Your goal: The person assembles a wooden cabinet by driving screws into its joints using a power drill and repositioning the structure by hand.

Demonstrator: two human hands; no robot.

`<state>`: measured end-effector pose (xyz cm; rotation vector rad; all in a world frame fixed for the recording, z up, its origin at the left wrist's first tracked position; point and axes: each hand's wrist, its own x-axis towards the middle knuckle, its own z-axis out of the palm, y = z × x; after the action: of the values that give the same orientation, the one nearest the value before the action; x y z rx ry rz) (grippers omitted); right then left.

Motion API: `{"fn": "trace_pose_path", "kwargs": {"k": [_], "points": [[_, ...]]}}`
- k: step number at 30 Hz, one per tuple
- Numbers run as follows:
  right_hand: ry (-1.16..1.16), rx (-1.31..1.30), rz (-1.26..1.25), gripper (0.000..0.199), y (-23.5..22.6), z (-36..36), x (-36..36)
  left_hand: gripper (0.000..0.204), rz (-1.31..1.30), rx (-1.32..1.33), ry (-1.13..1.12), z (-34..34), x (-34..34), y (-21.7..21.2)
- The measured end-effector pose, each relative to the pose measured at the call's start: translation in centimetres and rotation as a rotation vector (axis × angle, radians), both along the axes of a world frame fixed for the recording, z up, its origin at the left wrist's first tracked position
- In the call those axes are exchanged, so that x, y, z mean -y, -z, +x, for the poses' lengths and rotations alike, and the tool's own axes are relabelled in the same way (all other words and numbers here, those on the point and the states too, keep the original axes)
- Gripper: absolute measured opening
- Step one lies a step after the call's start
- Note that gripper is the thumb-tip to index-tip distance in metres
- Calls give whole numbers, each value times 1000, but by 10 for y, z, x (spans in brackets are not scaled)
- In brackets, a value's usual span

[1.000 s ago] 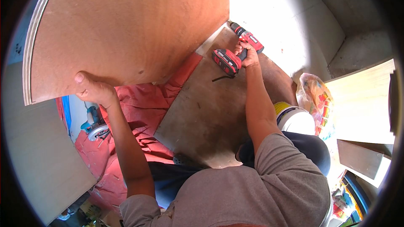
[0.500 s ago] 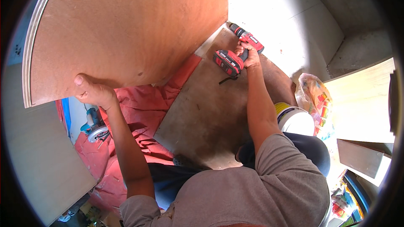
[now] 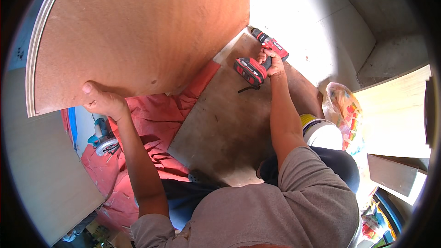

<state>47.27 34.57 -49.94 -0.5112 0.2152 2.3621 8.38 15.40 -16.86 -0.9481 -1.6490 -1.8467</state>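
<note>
A large reddish-brown plywood panel [image 3: 138, 32] stands upright at the upper left, its layered edge showing on the far left. My left hand [image 3: 104, 102] grips the panel's lower edge, thumb on the near face and fingers hidden behind. A red and black cordless drill [image 3: 274, 47] is in my right hand [image 3: 271, 62], fingers wrapped round its handle. The drill's nose points up and left, at the corner where the plywood panel meets a white panel [image 3: 294, 14]. Its tip is too small to tell whether it touches.
A brown board [image 3: 220, 115] lies in front of me beside a crumpled red sheet [image 3: 151, 115]. A teal circular saw [image 3: 103, 138] rests at left. To the right are a white bucket [image 3: 324, 133], a clear plastic bag [image 3: 340, 105] and pale board pieces [image 3: 395, 110].
The drill and my right hand have shifted very slightly downward in the picture. My left hand keeps its hold on the plywood panel.
</note>
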Motion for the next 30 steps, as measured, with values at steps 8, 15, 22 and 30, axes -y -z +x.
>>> {"fn": "trace_pose_path", "kwargs": {"k": [8, 15, 22, 30], "points": [[-15, -16, -21, 13, -3, 3, 0, 55, -6, 33, 55, 1, 2, -2], [-30, -35, -2, 12, -2, 6, -1, 54, 8, 24, 83, -6, 3, 1], [-23, -46, 13, 13, -4, 4, 2, 52, -32, 22, 63, -16, 11, 2], [-5, -24, 23, 13, -2, 9, 4, 37, -45, 725, -46, 90, 50, 82]]}}
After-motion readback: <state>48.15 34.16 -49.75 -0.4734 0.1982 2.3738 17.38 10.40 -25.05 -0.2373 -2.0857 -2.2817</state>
